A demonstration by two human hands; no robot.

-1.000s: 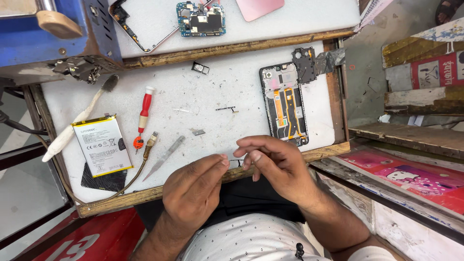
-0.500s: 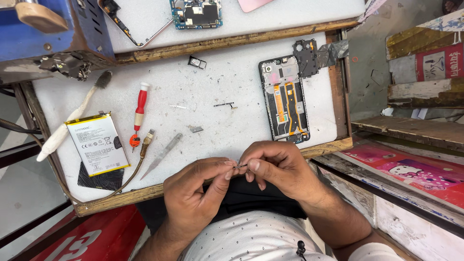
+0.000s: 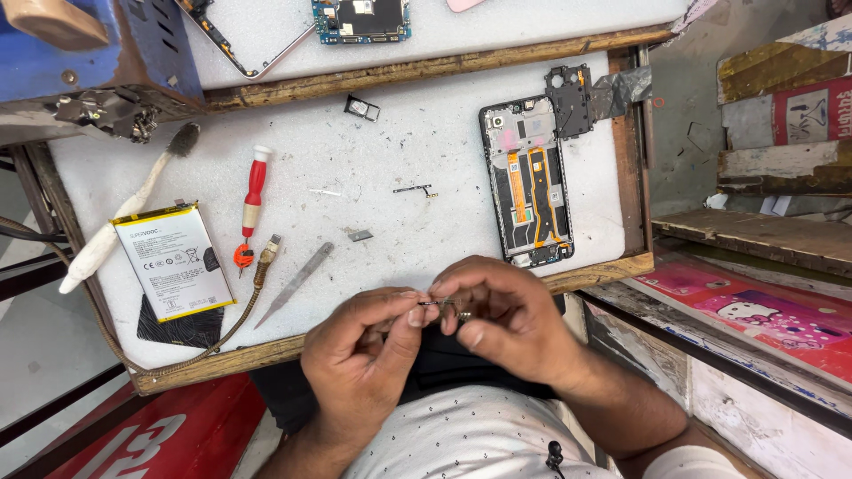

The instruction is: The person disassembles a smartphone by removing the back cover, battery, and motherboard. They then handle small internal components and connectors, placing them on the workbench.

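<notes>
Together both hands pinch one small metal part (image 3: 441,304) at desk's (image 3: 426,160) near edge — left hand (image 3: 364,355) & right hand (image 3: 497,315), fingertips closed on it.

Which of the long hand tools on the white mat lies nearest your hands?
The flat grey metal blade, lying slanted just above the left hand. The red-handled screwdriver and white brush lie farther left.
</notes>
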